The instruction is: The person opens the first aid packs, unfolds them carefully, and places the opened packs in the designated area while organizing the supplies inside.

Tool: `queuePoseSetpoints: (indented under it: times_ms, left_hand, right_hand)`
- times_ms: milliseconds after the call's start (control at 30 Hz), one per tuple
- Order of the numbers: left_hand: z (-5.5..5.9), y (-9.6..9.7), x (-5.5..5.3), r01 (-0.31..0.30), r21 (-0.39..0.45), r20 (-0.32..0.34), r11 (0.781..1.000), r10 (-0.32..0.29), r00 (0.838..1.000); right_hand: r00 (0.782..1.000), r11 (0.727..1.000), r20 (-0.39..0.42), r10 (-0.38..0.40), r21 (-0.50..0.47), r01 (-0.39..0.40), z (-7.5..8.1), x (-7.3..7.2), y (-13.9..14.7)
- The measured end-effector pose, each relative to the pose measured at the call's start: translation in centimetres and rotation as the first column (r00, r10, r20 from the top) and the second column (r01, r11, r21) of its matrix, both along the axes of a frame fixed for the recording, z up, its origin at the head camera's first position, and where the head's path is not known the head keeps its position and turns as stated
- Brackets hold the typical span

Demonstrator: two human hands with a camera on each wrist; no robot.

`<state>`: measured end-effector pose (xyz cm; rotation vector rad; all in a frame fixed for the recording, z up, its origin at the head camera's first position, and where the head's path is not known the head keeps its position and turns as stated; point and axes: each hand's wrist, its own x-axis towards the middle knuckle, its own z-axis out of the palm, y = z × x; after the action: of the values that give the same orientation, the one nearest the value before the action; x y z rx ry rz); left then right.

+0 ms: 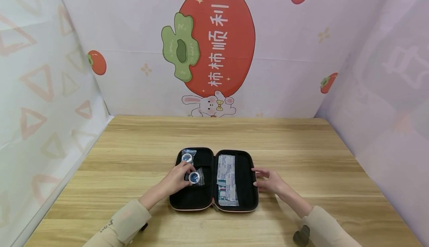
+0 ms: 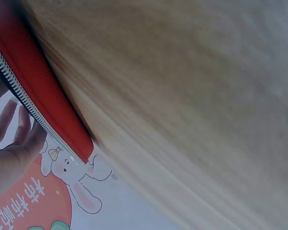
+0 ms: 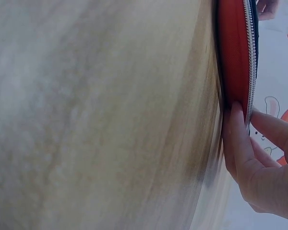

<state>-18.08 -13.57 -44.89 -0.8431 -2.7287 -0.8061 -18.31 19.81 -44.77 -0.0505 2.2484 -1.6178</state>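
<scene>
An unzipped case (image 1: 187, 201) lies spread flat on the table, black inside, with a red shell and zipper edge (image 2: 53, 91) in the left wrist view. My left hand (image 1: 177, 178) is over its left half, thumb and fingers pinching a clear-wrapped white roll (image 1: 194, 177) that looks like tape. A second wrapped roll (image 1: 187, 158) sits in the upper left corner. Long paper-wrapped packets (image 1: 226, 176) lie in the right half, beside a black strip. My right hand (image 1: 270, 181) grips the case's right rim, its fingers against the red side (image 3: 235, 62).
The wooden table (image 1: 295, 146) runs back to a printed cloth (image 1: 275, 86), with cloth walls at left and right too. Dark wrist gear (image 1: 301, 236) shows under the right sleeve.
</scene>
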Motion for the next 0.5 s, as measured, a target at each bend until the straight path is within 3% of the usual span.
queuePoseSetpoints:
  times_ms: [300, 500]
  left_hand:
    - [0.15, 0.30, -0.22, 0.011, -0.006, 0.010, 1.000, -0.010, 1.000]
    - [0.42, -0.04, -0.49, 0.041, 0.076, 0.056, 0.996, -0.045, 0.997]
  right_hand:
    - [1.000, 1.000, -0.003, 0.005, 0.008, -0.005, 0.04, 0.06, 0.07]
    - [1.000, 1.000, -0.007, 0.017, -0.008, -0.017, 0.01, -0.02, 0.07]
